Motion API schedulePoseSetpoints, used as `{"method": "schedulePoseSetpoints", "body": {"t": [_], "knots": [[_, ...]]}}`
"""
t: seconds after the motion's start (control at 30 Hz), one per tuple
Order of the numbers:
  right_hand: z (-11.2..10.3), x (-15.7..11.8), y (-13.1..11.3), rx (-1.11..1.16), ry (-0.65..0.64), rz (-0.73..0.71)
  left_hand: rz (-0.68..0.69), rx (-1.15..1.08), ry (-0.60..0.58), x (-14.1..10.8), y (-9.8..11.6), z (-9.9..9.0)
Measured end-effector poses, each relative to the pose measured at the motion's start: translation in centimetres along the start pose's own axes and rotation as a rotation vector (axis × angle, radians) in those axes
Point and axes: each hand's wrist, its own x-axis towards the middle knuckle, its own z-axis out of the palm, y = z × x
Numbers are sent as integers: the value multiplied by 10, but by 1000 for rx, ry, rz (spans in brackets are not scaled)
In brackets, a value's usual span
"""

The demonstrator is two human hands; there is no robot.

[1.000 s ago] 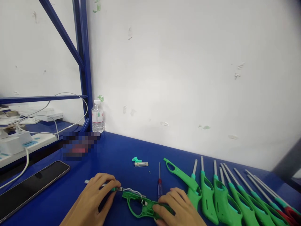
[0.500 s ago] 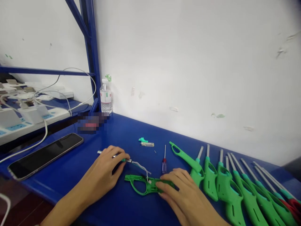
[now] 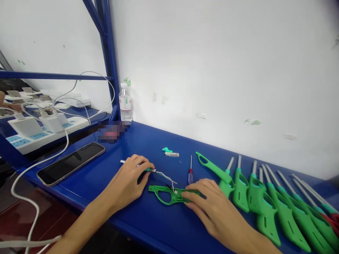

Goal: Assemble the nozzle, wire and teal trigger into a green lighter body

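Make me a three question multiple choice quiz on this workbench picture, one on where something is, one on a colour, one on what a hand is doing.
1. Where does the phone lie?
A. Left of the left hand, near the bench edge
B. Among the finished lighters
C. Against the wall by the bottle

2. What colour is the screwdriver handle?
A. Green
B. Red
C. Yellow

3. What is the right hand doing?
A. Hovering above the bench
B. Gripping the screwdriver
C. Pressing on the open green lighter shell

Answers:
1 A, the phone lies screen up on the blue bench, left of the left hand.
2 B, the handle shows red below the thin shaft.
3 C, its fingers rest on the shell's right end, flat on the bench.
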Motion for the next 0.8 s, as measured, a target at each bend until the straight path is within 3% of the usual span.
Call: {"method": "schedulePoseSetpoints", "body": {"t": [0.8], "knots": [[1, 2, 5, -48, 27, 104, 119, 11, -2, -2, -8, 8]]}}
